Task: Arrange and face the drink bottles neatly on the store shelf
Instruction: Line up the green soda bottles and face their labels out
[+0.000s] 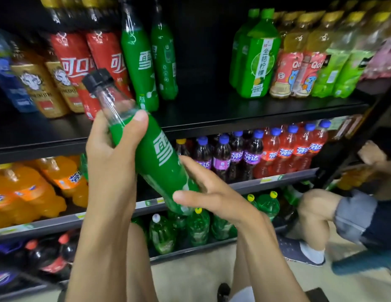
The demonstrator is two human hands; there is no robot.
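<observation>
Green black-capped bottle (155, 153) tilts, cap up-left, before the black shelf (255, 114) bearing two matching bottles (140, 62).

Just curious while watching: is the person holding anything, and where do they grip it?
A green bottle, tilted. The left hand grips its upper part, just below the clear neck; the right hand holds its bottom end.
</observation>
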